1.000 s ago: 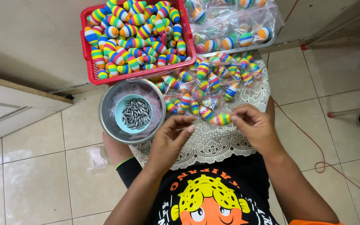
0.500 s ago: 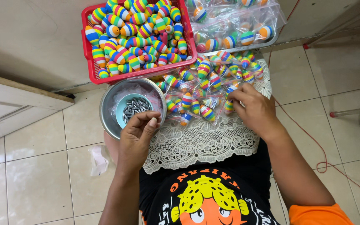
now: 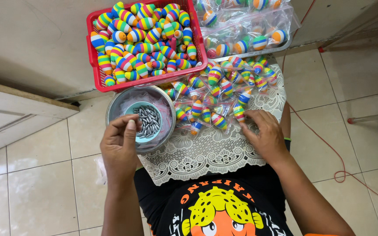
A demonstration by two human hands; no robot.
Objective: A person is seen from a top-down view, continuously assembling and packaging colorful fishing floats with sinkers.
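Note:
My left hand [image 3: 119, 146] hovers over the near rim of a round metal bowl [image 3: 114, 109]. Its thumb and fingertips are pinched together beside a teal dish of small grey metal weights [image 3: 148, 121]; whether a weight is between them is hidden. My right hand [image 3: 263, 133] lies on a white lace cloth [image 3: 206, 153], its fingers spread flat at the edge of a heap of striped, rainbow-coloured floats in small clear bags [image 3: 217, 94]. The nearest bagged float [image 3: 239, 112] sits just beyond its fingertips.
A red plastic basket [image 3: 147, 83] heaped with loose striped floats stands behind the bowl. Larger clear bags of floats [image 3: 246, 30] lie at the back right. There is a tiled floor all around, a red cord [image 3: 329, 148] trailing on the right, and a wooden ledge [image 3: 18, 98] on the left.
My hands, together at the cloth's middle a second ago, have parted. The left went to the bowl and pinched at the weights. The right has moved slightly rightwards over the bagged floats.

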